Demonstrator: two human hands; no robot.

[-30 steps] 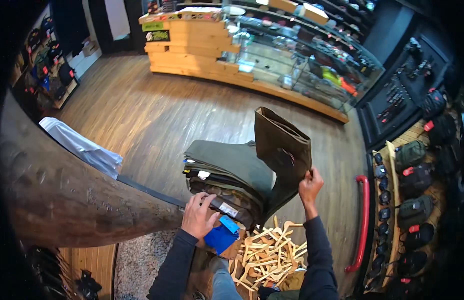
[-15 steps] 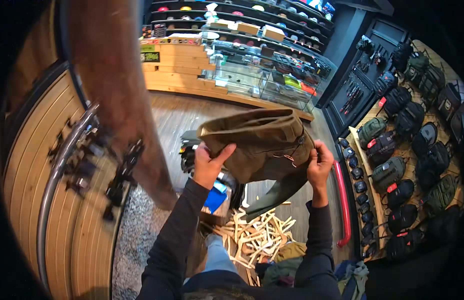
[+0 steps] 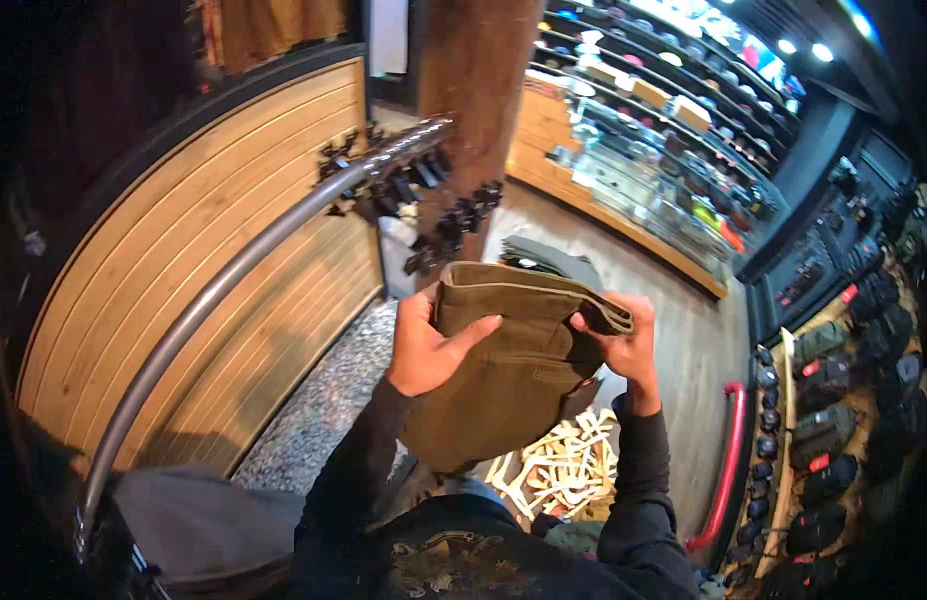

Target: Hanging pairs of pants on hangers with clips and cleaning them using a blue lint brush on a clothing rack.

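Folded olive-brown trousers [image 3: 494,390] hang in front of my chest, with the waistband at the top and the cloth dropping below. My left hand [image 3: 429,345] grips the waistband's left end, thumb lying across the front. At the other end, my right hand [image 3: 629,345] pinches the edge between thumb and fingers. Beyond the trousers, partly covered by them, is a stack of dark folded garments [image 3: 549,255].
A curved metal rail [image 3: 234,265] runs along the left, with black clip hangers [image 3: 454,225] at its far end beside a brown pillar [image 3: 474,70]. Wooden hangers [image 3: 564,465] lie heaped on the floor. A red tube [image 3: 724,470] and backpacks [image 3: 829,430] stand at right.
My view has swung left toward the rail. The trousers have turned and now hang more upright and narrower, with my hands closer together; both still hold the waistband.
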